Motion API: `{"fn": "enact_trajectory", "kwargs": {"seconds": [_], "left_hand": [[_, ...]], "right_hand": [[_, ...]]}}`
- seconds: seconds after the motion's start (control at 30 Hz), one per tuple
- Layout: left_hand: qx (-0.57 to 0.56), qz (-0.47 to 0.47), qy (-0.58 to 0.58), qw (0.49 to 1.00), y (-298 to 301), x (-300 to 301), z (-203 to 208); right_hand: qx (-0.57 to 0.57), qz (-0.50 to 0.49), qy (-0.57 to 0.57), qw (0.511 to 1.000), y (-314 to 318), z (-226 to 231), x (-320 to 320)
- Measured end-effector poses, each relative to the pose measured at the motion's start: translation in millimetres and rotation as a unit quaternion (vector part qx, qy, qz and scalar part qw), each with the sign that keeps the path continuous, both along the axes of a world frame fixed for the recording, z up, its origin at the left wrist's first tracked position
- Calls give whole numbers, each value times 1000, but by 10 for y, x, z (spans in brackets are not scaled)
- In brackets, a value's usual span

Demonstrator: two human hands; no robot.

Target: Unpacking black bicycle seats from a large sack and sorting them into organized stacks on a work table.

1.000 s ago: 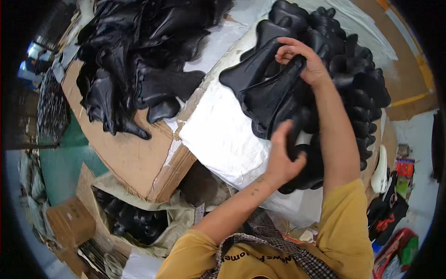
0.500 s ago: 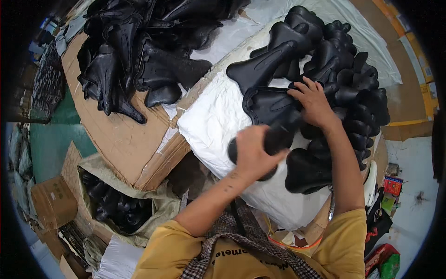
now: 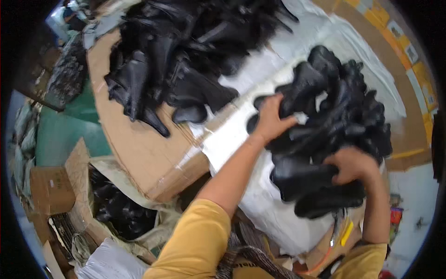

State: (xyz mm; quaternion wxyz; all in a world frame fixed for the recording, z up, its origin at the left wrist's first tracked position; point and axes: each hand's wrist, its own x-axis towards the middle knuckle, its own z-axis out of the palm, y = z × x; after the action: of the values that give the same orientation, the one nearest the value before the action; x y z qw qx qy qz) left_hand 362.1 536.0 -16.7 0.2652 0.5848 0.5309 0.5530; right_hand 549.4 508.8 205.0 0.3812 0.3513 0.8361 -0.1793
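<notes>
Black bicycle saddles (image 3: 320, 111) lie heaped on a white sheet (image 3: 251, 158) in front of me. At the left side of this heap my left hand (image 3: 272, 122) reaches in, thumb spread from the fingers, against the saddles. My right hand (image 3: 353, 165), slightly blurred, has its fingers curled over the end of a saddle (image 3: 302, 176) near the front of the heap. Another saddle (image 3: 330, 200) lies just nearer to me, below that hand. Some fingertips are hidden among the black shapes.
A larger pile of black saddle pieces (image 3: 186, 51) covers the cardboard (image 3: 134, 153) at the far left. Below it stands an open sack (image 3: 162, 221) with black pieces inside. A cardboard box (image 3: 52, 190) sits farther left. An orange hose (image 3: 323, 260) runs near the front edge.
The view has shifted, and the saddles sit lower in it. My left hand has moved away from the saddle it held to the heap's far left. My right hand has come nearer to me.
</notes>
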Motion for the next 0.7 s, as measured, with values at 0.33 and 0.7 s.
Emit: {"fn": "enact_trajectory", "kwargs": {"seconds": [0.33, 0.7], "left_hand": [[-150, 134, -107, 974, -2064, -1159, -469], [-316, 530, -325, 717, -5796, -1968, -1753]], "right_hand": [[174, -27, -15, 984, 361, -853, 311], [-141, -25, 372, 917, -1632, -1754, -2151]]}}
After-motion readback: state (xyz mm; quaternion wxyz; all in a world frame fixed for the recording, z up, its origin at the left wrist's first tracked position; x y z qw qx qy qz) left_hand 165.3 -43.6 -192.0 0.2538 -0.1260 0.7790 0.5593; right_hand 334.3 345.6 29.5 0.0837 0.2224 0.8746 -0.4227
